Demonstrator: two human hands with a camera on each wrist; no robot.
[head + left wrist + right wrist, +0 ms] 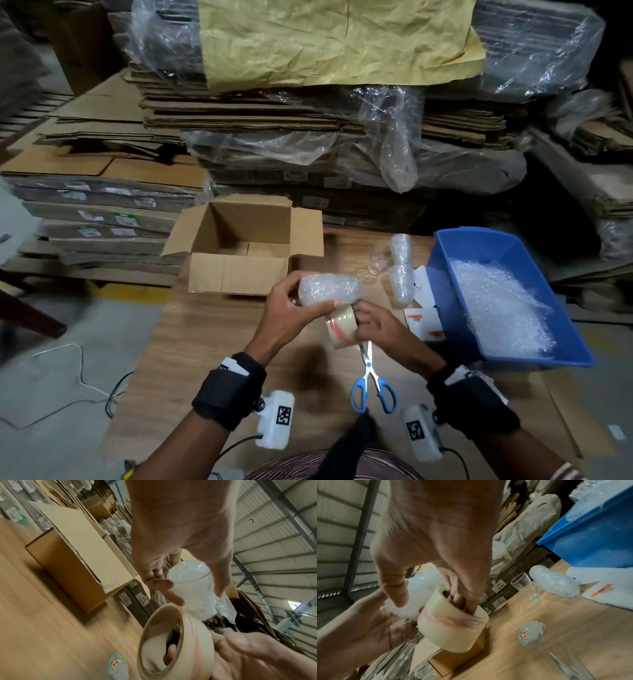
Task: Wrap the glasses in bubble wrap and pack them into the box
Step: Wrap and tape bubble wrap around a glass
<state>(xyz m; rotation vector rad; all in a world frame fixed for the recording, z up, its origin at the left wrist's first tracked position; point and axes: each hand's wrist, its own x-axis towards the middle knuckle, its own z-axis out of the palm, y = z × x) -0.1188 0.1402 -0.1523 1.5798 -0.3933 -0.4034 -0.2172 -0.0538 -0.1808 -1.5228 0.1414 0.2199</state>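
Head view: a bubble-wrapped glass held over the table, tape roll brought up to it.
The open cardboard box [239, 253] waits behind; the left hand [291, 308] curls its fingers round the wrapped glass [327, 287], and the right hand [376, 323] has fingers hooked through the tape roll [342, 325]. Likely risks: the wrap springs open if the grip loosens before taping, and a bare glass [378, 257] stands near enough to be knocked.

Warehouse: stacked flattened cartons [308, 116]
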